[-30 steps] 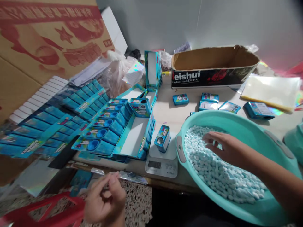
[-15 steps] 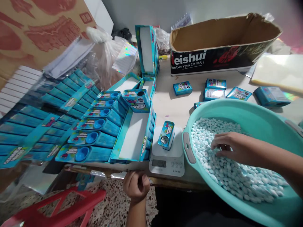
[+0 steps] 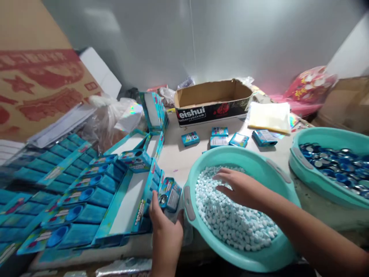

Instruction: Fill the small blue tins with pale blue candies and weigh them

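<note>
My left hand (image 3: pixel 166 231) reaches up at the table's front edge and closes around a small blue tin (image 3: pixel 170 193); its thumb presses the tin's left side beside the round opening. The scale beneath the tin is hidden by the hand. My right hand (image 3: pixel 241 189) lies inside a teal basin (image 3: pixel 268 169), fingers stretched and slightly apart on a heap of small pale blue tablets (image 3: pixel 230 223). Nothing shows in its fingers.
An open blue display tray (image 3: pixel 127 200) and rows of blue packs (image 3: pixel 72 200) fill the left. A second teal basin (image 3: pixel 302 163) of round tins sits right. At the back lie a cardboard box (image 3: pixel 213 102), loose tins (image 3: pixel 190 138) and a sheet stack (image 3: pixel 269 117).
My left hand rose from below the table edge and closed on the tin that stood on the scale. The view swung right and up, showing the second basin. My right hand stays in the tablets.
</note>
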The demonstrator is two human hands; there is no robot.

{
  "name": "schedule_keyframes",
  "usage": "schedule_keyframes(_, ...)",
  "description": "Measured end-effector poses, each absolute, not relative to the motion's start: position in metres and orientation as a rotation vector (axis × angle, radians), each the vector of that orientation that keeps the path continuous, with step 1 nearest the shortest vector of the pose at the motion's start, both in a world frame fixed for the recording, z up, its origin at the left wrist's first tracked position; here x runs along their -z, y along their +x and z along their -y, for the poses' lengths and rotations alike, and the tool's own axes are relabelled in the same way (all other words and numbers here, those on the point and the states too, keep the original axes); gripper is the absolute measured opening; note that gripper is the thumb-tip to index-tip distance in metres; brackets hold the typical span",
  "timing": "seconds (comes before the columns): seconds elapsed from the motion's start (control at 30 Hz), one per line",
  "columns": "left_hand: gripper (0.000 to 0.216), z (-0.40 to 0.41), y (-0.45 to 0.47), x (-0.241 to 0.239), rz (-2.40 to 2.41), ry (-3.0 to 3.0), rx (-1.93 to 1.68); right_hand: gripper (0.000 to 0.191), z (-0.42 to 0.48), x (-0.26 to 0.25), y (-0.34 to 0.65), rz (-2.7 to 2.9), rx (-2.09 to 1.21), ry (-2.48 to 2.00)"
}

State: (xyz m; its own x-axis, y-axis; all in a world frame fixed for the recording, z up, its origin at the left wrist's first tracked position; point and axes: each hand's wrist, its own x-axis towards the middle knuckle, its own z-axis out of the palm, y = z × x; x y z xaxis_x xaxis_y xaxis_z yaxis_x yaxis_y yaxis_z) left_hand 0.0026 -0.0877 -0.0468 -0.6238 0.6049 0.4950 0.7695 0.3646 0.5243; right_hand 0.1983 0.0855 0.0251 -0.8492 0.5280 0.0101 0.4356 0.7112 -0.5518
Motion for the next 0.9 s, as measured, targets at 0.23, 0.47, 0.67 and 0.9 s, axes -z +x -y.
schedule_keyframes(0.23,0.074,0.071,-0.001,0.005,1.988,-1.413,1.297,0.035,-0.083,-0.030,0.199,2.234,-1.380,-0.852)
schedule_keyframes(0.47,0.048,0.026,0.012,-0.052,1.395,-2.092,0.628,0.049,-0.088,-0.035,0.193,0.727,-2.689,-0.587)
schedule_keyframes(0.67,0.049,0.025,0.025,-0.046,1.353,-2.146,0.671,0.041,-0.097,-0.032,0.195,0.761,-2.575,-0.789)
schedule_keyframes(0.9,0.048,0.015,0.035,-0.049,1.394,-2.110,0.670,0.041,-0.094,-0.029,0.191,0.817,-2.556,-0.792)
